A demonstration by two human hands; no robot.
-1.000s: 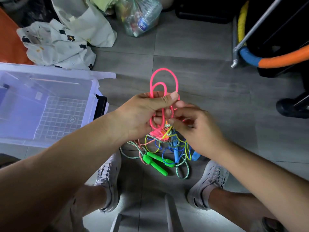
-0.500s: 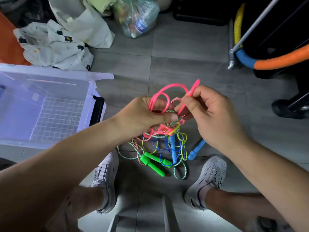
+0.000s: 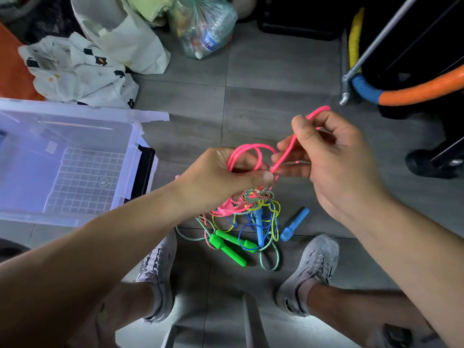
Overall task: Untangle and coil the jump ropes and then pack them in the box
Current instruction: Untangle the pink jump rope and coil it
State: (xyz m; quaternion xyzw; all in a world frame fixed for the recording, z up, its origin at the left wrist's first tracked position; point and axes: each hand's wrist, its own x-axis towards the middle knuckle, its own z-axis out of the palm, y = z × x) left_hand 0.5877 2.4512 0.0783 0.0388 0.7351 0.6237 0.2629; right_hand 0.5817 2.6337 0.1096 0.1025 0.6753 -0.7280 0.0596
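Pink rope (image 3: 286, 153) spans both grips, left hand (image 3: 221, 179) and right hand (image 3: 334, 156) pinching it.

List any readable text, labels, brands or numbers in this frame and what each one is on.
No text in this frame can be read.
Bottle label inside the plastic bag: blue and white print, too blurred to read.
Left shoe: small marking near the laces, too small to read.
Sticker on the clear box: looks blank, no print can be made out.
The jump ropes and their handles show no print.
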